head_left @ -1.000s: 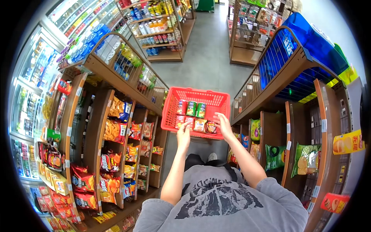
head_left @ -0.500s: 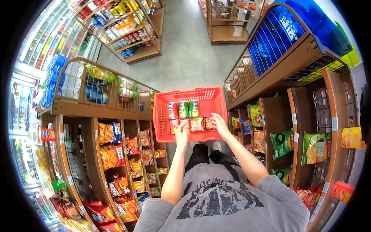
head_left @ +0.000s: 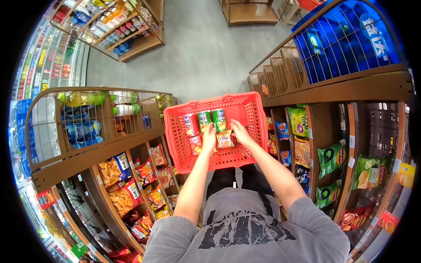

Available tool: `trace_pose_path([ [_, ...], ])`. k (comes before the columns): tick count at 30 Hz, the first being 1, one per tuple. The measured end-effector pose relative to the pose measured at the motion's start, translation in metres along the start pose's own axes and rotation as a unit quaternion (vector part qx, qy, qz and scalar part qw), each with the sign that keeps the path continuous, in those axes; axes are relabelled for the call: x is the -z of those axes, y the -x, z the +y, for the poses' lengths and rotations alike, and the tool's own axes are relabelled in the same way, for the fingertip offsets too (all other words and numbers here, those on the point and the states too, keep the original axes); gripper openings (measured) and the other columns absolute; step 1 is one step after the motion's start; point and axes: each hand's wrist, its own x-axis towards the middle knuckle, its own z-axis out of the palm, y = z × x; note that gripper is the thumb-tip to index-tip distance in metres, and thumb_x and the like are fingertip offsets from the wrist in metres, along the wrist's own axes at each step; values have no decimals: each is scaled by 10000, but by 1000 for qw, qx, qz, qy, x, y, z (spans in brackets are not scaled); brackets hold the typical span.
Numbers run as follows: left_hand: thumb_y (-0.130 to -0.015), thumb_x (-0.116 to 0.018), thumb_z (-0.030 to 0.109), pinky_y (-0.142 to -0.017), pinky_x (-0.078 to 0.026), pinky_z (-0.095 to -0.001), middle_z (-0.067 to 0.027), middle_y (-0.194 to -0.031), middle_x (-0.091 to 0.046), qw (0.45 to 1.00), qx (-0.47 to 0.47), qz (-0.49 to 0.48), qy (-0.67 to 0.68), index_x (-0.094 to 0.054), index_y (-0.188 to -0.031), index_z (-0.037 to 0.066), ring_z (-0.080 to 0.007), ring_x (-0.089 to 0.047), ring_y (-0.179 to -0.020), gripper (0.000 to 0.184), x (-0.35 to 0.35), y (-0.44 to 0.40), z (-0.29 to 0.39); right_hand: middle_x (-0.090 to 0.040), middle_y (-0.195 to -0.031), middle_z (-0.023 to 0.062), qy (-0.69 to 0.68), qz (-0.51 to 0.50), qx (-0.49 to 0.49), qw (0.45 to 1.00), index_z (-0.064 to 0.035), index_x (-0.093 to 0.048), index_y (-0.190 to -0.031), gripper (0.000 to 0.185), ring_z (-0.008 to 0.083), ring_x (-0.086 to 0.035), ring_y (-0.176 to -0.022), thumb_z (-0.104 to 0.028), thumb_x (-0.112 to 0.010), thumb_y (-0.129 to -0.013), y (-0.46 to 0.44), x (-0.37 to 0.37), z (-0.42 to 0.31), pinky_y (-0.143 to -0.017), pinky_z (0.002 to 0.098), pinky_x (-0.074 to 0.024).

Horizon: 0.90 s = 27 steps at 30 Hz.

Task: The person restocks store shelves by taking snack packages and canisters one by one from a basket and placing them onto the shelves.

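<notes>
A red plastic basket [head_left: 177,158] stands before me with goods inside. Along its far side are a red canister [head_left: 190,126], a green canister [head_left: 203,119] and another green canister [head_left: 219,117]. Nearer to me lie a pink-red pack [head_left: 195,144] and a yellow-and-white snack bag [head_left: 225,139]. My left hand [head_left: 209,139] reaches into the basket, fingers stretched out between the pink-red pack and the snack bag. My right hand [head_left: 240,133] is right of the snack bag, its fingers extended towards the nearest green canister. It partly hides a dark pack below; contact is unclear.
Snack shelves flank me, with chip bags [head_left: 330,160] at right and orange snack bags [head_left: 123,198] at left. Wire racks top them, holding bottles [head_left: 83,129] and blue packs [head_left: 346,41]. Grey floor [head_left: 201,52] and a drinks shelf [head_left: 118,30] lie ahead.
Both hands have moved further into the basket, the right one leftwards. The basket appears larger and slightly turned. The camera view has shifted, moving the shelves in the picture.
</notes>
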Motion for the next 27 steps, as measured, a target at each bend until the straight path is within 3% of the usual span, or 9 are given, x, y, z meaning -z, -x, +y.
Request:
trace_pose_path([
  [4,-1007,-456,182,-1124,-286,-343,-150,-1574,-298,998,49,-38,10,-253,-1523,22,-265,-320,-1426,577,-4,-11,-6,-440,-1466,167,-6,18,15,1000,-66,-354,-1482,520,275,-438,-1349,-271,-481,-1022,-26,-8,16,-1052,407,-422],
  [8,-998,-475,181,-1118,-292,-341,-183,-1563,-302,997,70,-40,-12,-227,-1529,6,-264,-338,-1411,612,-5,-14,-17,-459,-1447,187,-27,18,-10,999,-26,-338,-1479,552,274,-460,-1328,-213,-536,-1000,-33,-19,19,-1051,381,-428],
  [10,-996,-481,182,-1101,-320,-335,-200,-1540,-334,997,65,-46,23,-230,-1525,-1,-249,-366,-1393,614,-4,-19,-26,-555,-1345,213,-51,17,1,999,42,-381,-1425,555,266,-548,-1240,-125,-612,-948,-37,-25,21,-1020,348,-450],
  [13,-994,-495,149,-1087,-353,-335,-196,-1489,-410,998,53,-34,25,-268,-1498,-34,-241,-420,-1351,582,-7,-12,-15,-601,-1266,195,19,24,23,999,38,-402,-1406,603,242,-611,-1146,-90,-688,-891,-39,-23,22,-953,339,-504],
  [15,-992,-512,106,-1027,-428,-326,-207,-1398,-505,999,29,-4,20,-317,-1453,-66,-240,-524,-1250,530,-9,-4,-4,-613,-1235,186,55,31,35,997,39,-407,-1398,635,235,-628,-1107,-103,-721,-865,-35,-19,16,-926,344,-520],
  [18,-988,-536,123,-1025,-429,-327,-214,-1399,-502,999,43,1,27,-336,-1446,-63,-245,-523,-1246,533,-8,6,2,-622,-1204,183,77,26,26,996,44,-405,-1399,684,230,-631,-1089,-122,-762,-839,-10,-14,-9,-909,340,-529],
  [19,-983,-564,144,-952,-467,-314,-181,-1292,-573,999,23,27,-21,-352,-1442,-54,-219,-576,-1137,543,-7,6,-4,-619,-1202,189,63,15,6,998,48,-398,-1408,702,232,-615,-1109,-127,-770,-838,-3,-12,-18,-918,332,-522],
  [24,-975,-617,230,-937,-455,-285,-68,-1187,-620,997,22,-62,50,-465,-1392,-13,-135,-560,-1100,506,7,42,-2,-615,-1155,147,0,-89,15,996,17,-445,-1407,698,199,-607,-1046,-153,-796,-827,33,-3,-26,-891,319,-512],
  [27,-958,-644,263,-928,-452,-305,-34,-1189,-604,995,5,-40,92,-530,-1322,19,-134,-559,-1091,453,4,85,23,-633,-1149,145,36,-94,58,993,17,-462,-1378,683,212,-628,-1037,-164,-806,-816,69,-1,-43,-869,335,-537],
])
